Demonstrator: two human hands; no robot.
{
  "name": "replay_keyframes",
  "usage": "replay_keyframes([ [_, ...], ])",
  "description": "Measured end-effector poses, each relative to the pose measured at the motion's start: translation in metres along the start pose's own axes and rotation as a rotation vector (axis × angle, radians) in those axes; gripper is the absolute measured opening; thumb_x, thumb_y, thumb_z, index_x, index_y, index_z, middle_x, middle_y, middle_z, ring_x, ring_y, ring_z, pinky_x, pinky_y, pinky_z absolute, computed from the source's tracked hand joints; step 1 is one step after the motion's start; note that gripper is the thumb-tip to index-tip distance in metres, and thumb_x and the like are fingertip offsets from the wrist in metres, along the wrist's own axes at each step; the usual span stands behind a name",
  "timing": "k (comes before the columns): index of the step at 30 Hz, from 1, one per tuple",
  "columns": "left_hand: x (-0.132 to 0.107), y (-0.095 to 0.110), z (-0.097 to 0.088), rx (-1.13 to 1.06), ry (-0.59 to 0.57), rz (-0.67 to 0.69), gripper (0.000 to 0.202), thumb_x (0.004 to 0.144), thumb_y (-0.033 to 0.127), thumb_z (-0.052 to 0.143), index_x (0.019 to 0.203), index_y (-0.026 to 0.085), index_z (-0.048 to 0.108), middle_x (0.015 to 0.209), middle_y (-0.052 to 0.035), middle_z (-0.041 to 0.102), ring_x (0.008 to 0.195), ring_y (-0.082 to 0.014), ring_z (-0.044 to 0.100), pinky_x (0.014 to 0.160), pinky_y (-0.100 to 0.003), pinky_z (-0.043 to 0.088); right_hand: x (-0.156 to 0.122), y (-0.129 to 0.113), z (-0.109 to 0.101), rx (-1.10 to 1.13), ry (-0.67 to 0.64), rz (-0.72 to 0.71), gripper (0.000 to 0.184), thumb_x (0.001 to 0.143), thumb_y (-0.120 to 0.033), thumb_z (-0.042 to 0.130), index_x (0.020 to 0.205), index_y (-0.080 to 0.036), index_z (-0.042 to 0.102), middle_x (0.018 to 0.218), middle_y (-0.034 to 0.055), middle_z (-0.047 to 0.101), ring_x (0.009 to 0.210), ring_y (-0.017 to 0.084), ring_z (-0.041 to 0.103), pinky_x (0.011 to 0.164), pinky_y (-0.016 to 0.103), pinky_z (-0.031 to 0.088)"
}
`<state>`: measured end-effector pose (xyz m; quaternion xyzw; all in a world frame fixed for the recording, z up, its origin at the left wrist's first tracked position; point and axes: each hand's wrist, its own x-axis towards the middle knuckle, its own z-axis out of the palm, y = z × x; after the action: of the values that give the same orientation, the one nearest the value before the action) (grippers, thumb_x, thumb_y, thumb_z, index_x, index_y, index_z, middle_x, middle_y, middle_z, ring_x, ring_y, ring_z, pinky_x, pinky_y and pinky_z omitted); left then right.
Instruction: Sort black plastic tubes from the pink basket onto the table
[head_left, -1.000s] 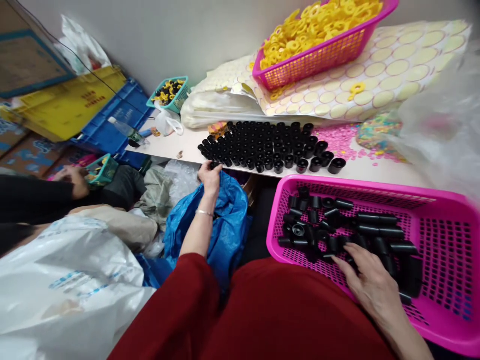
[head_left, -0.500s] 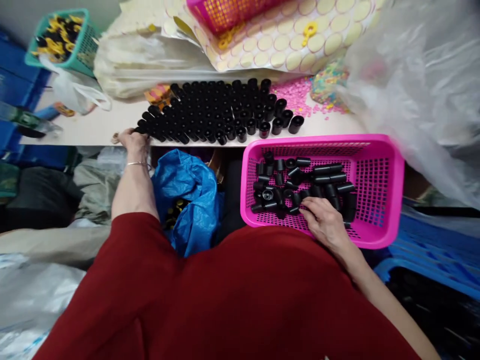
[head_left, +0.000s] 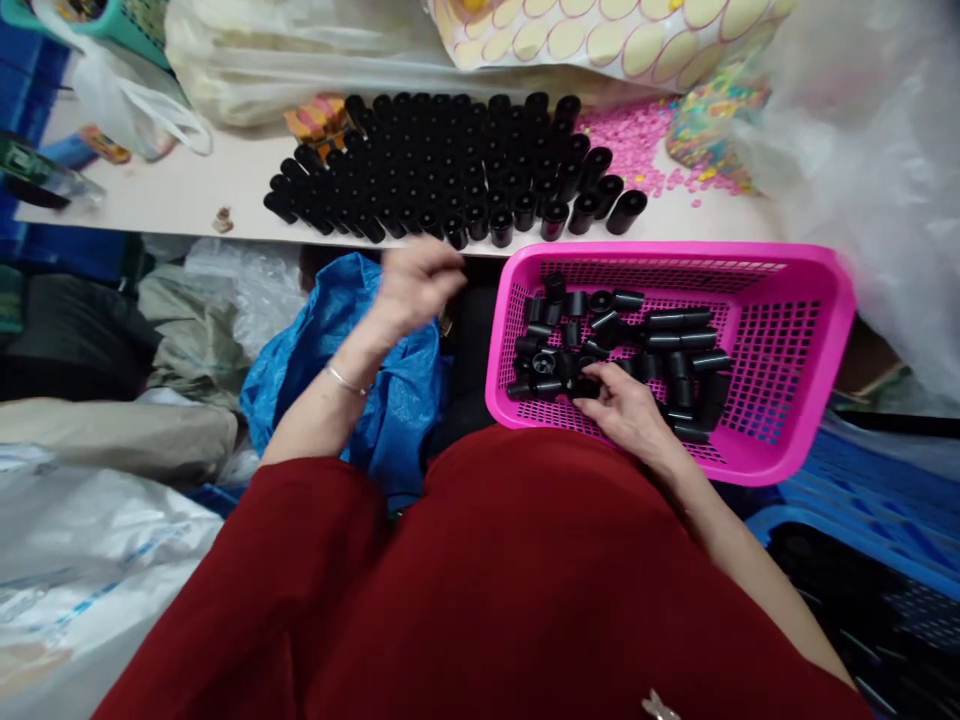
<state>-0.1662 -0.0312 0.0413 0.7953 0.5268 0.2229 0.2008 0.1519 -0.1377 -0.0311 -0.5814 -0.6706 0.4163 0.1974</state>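
Note:
My right hand [head_left: 624,405] reaches into a pink plastic basket [head_left: 814,400], its thumb and fingers closed around a short black plastic tube [head_left: 583,389]. Loose black tubes [head_left: 679,340] lie on their sides and ends around it in the basket. Blurred by motion, my left hand [head_left: 420,285] hangs just in front of the table edge, over a blue woven bag [head_left: 405,400]; its fingers look curled, but whether anything is in them cannot be made out. Above it, rows of upright black tubes [head_left: 450,170] stand close together on the white table [head_left: 187,200].
Pink beads [head_left: 630,145] and a bag of colourful pieces [head_left: 712,125] lie right of the rows. An orange box [head_left: 319,122] sits behind their left end. Clear plastic sheeting [head_left: 862,180] hangs at right. A blue crate [head_left: 885,520] with dark items stands below the basket's right side.
My left hand has left the far left end of the rows and swung right, toward the basket. My right hand has shifted slightly left among the tubes. The view has tilted down.

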Motion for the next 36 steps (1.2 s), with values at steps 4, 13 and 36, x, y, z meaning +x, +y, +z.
replay_keyframes([
  [4, -0.025, 0.049, 0.054, 0.31, -0.561, 0.298, 0.015, 0.085, 0.013, 0.056, 0.082, 0.017, 0.07, 0.083, -0.0084, 0.068, 0.093, -0.0244, 0.056, 0.079, -0.04, 0.043, -0.01, 0.011, -0.004, 0.495, 0.107, 0.11, 0.036, 0.068, -0.038, 0.084, 0.098, -0.023, 0.07, 0.083, -0.0006, 0.063, 0.059, 0.013, 0.054, 0.057, 0.032, 0.05],
  [13, -0.031, 0.067, 0.117, 0.538, -0.545, 0.185, 0.031, 0.096, 0.004, 0.043, 0.08, 0.011, 0.069, 0.096, -0.0136, 0.067, 0.105, -0.0274, 0.055, 0.085, -0.041, 0.04, -0.024, 0.002, -0.006, 1.03, 0.172, 0.199, 0.05, 0.053, -0.038, 0.098, 0.091, -0.022, 0.07, 0.075, -0.0026, 0.068, 0.058, 0.012, 0.064, 0.06, 0.032, 0.063],
  [36, -0.024, 0.113, 0.078, -1.405, -0.321, -0.611, 0.048, 0.059, 0.031, 0.095, 0.093, 0.016, 0.066, 0.088, -0.001, 0.073, 0.076, -0.0108, 0.069, 0.075, -0.025, 0.057, -0.037, -0.024, -0.017, 0.193, 0.492, -0.254, 0.046, 0.077, -0.047, 0.086, 0.114, -0.023, 0.072, 0.095, 0.0047, 0.078, 0.079, 0.021, 0.073, 0.076, 0.038, 0.063],
])
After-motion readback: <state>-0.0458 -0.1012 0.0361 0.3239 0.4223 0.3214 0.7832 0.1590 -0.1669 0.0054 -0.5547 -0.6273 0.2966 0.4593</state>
